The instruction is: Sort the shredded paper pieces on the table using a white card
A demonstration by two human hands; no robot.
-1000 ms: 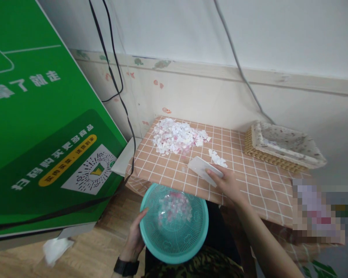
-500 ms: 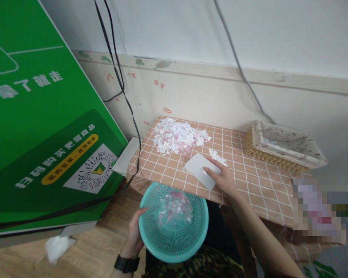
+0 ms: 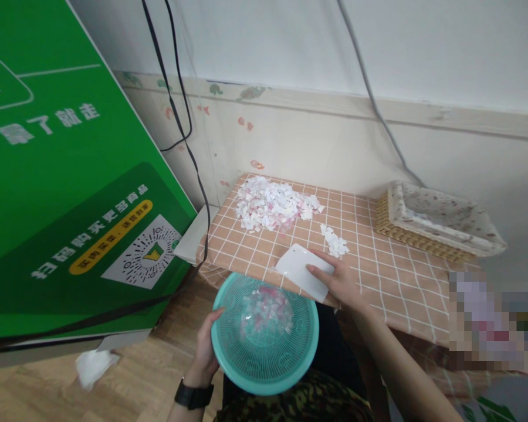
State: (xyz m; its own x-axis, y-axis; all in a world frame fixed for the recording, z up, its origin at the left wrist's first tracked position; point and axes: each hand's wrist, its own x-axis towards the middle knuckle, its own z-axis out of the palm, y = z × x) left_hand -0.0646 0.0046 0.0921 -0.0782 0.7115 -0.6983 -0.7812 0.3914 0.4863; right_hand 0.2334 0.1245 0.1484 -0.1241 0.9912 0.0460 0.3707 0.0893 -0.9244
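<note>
My left hand (image 3: 207,337) grips the left rim of a teal plastic colander (image 3: 264,372), its thumb over the edge. Small clear and pinkish pieces (image 3: 268,313) lie in a heap inside the colander, just below the table's front edge. In my right hand (image 3: 338,280) is a flat white scraper card (image 3: 303,271) with a small hole near one corner, held low at the table's edge above the colander. A large pile of white and pink paper-like bits (image 3: 273,202) lies behind the card. A smaller group of white bits (image 3: 334,240) is just beyond my right fingers.
A checked brown cloth covers the table (image 3: 369,264). A lined wicker basket (image 3: 440,220) stands at the back right. On the left rises a green panel (image 3: 70,187), with black cables (image 3: 189,140) hanging beside it. A crumpled white thing (image 3: 94,366) lies on the wooden floor.
My right hand has brought the white card slightly nearer the table's front edge, toward the colander. My left hand keeps its hold on the rim. The view has shifted slightly.
</note>
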